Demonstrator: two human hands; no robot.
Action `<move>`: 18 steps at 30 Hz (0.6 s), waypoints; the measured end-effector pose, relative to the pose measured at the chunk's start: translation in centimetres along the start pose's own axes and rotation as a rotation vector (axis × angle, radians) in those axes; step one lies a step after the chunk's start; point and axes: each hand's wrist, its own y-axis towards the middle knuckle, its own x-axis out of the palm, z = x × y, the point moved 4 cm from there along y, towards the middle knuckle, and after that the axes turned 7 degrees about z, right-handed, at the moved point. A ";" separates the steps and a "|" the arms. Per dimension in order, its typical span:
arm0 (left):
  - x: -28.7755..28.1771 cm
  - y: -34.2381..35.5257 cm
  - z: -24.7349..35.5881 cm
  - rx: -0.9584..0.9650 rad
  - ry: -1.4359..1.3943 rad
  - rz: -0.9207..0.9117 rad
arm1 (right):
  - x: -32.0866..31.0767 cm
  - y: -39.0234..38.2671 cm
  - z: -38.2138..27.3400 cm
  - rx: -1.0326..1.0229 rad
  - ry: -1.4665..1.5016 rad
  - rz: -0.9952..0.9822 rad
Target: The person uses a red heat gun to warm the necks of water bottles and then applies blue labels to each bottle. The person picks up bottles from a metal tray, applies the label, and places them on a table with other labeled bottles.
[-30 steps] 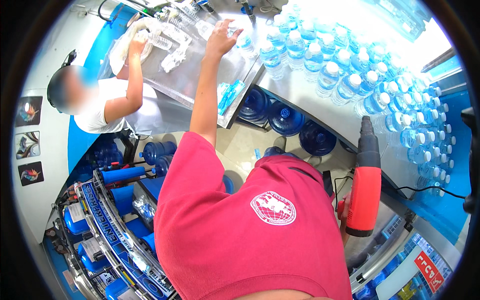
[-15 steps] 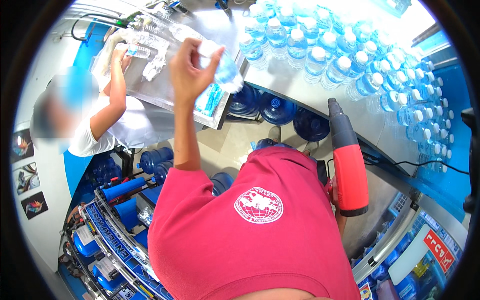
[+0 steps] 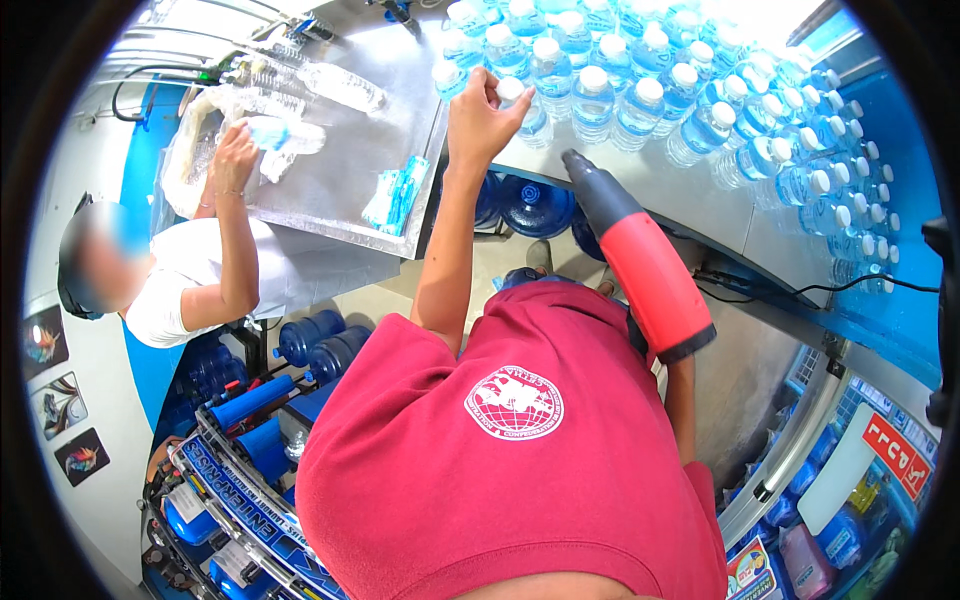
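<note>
The thumb and fingers of my left hand (image 3: 485,120) are closed around the white cap of a small clear water bottle (image 3: 536,126). That bottle stands upright at the near left edge of a crowd of similar capped bottles (image 3: 592,105). A red and dark grey heat gun (image 3: 645,262) is in my right hand, its nozzle angled up and left toward the bottle, a short gap away. The gun's body hides most of that hand; my right forearm (image 3: 682,405) shows below it.
At left, a co-worker's hand (image 3: 236,155) holds a bottle with a blue label over a metal table (image 3: 335,190). Blue labels (image 3: 395,195) lie at its corner. Large blue jugs (image 3: 537,208) stand under the counter (image 3: 725,215). A black cord (image 3: 820,322) runs right.
My left hand has moved right, bringing the tilted bottle from over the metal table to upright beside the others. The heat gun has swung left and up. The co-worker's hand has shifted down slightly.
</note>
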 end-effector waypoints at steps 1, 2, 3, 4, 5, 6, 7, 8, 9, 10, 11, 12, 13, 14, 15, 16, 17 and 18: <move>0.1 0.0 -0.1 0.011 0.011 0.013 | 0.7 0.6 0.1 -0.040 -0.011 -0.010; 0.3 0.1 0.0 0.032 0.052 0.014 | 1.3 1.2 0.1 -0.074 -0.017 -0.016; 0.4 0.2 0.0 0.033 0.072 0.012 | 1.9 1.8 0.2 -0.104 -0.027 -0.021; 0.5 0.2 0.0 0.035 0.093 0.015 | 2.2 2.1 0.2 -0.126 -0.037 -0.026; 0.6 0.3 0.1 0.038 0.113 0.019 | 2.4 2.4 0.3 -0.146 -0.050 -0.027; 0.6 0.3 0.2 0.053 0.153 0.010 | 2.6 2.7 0.3 -0.163 -0.060 -0.029; 0.6 0.3 0.4 0.067 0.193 0.002 | 2.7 2.8 0.4 -0.174 -0.065 -0.030; 0.6 0.4 0.5 0.081 0.239 0.001 | 2.7 3.0 0.4 -0.188 -0.073 -0.031; 0.5 0.4 0.8 0.142 0.215 0.020 | 2.8 3.2 0.5 -0.200 -0.081 -0.033; 0.3 0.5 1.0 0.201 0.198 0.042 | 2.9 3.3 0.8 -0.149 -0.028 -0.049; 0.1 0.5 1.2 0.259 0.180 0.062 | 2.9 3.3 0.7 -0.221 -0.092 -0.041; 0.0 0.6 1.1 0.247 0.134 0.007 | 3.0 3.4 0.9 -0.232 -0.096 -0.042; -0.1 0.7 0.8 0.236 0.090 -0.049 | 3.0 3.5 1.1 -0.237 -0.099 -0.044; -0.3 0.8 0.7 0.246 0.038 -0.086 | 3.1 3.5 1.3 -0.242 -0.101 -0.044; -0.5 0.9 0.6 0.300 0.037 -0.117 | 3.2 3.6 1.5 -0.252 -0.104 -0.044; -0.7 1.0 0.7 0.376 0.026 -0.130 | 3.3 3.6 1.7 -0.261 -0.112 -0.047; -0.8 1.1 0.8 0.438 0.021 -0.148 | 3.4 3.7 1.9 -0.273 -0.121 -0.050; -0.9 1.0 0.8 0.427 0.016 -0.167 | 3.6 3.7 2.0 -0.285 -0.125 -0.051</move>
